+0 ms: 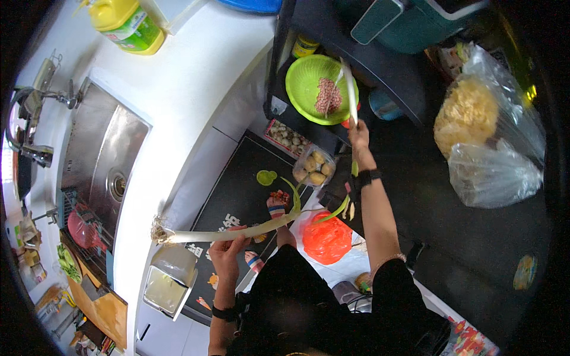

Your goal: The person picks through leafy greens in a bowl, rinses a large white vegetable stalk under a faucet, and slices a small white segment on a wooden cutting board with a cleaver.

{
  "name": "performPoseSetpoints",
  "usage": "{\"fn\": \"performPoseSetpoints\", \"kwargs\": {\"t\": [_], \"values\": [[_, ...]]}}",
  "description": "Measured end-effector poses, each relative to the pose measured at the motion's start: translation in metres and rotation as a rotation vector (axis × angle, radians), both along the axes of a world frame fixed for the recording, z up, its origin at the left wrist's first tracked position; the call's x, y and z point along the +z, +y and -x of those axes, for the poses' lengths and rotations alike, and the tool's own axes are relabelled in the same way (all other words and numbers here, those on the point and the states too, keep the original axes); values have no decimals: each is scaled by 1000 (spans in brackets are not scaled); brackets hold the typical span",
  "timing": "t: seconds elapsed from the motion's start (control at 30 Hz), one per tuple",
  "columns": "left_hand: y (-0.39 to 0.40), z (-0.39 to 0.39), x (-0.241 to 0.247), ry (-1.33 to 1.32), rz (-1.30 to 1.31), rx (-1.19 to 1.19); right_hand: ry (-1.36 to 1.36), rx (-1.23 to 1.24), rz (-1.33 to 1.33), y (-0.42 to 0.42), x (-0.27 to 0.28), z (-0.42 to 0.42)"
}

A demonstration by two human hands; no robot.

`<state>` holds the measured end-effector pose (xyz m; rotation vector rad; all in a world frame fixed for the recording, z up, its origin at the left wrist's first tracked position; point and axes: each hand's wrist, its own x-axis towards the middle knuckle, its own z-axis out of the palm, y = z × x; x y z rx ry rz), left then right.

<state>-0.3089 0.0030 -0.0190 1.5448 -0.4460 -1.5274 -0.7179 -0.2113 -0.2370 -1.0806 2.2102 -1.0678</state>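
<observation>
My left hand [229, 247] grips a long leek [262, 228] by its white stalk. Its root end [160, 231] points left, over the counter's edge and above a small waste bin [167, 289]. Green leaves trail from its other end towards the right. My right hand [360, 135], farther forward, is closed around a second pale stalk [349, 91], which looks like another leek. That stalk's tip reaches across the right rim of a green plastic colander [307, 73] holding pink peanuts [328, 95].
A steel sink [111, 151] is set in the white counter [187, 89] at left. Below me lie a clear bag of potatoes [316, 167], a box of garlic bulbs [287, 138] and a red plastic bag [327, 238]. Clear plastic bags [490, 129] rest on the dark table at right.
</observation>
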Motion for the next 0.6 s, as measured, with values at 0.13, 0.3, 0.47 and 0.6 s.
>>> {"fn": "performPoseSetpoints", "kwargs": {"t": [0.13,0.3,0.47,0.6], "values": [[-13,5,-8,-29,-24,6,267,84,-187,-68,20,1],[-30,8,-20,-87,-62,-57,509,86,-601,-125,0,41],[-43,14,-24,-105,-116,-48,720,122,-695,-153,22,39],[-50,13,-31,-119,-77,-79,999,79,-199,-165,-41,72]]}}
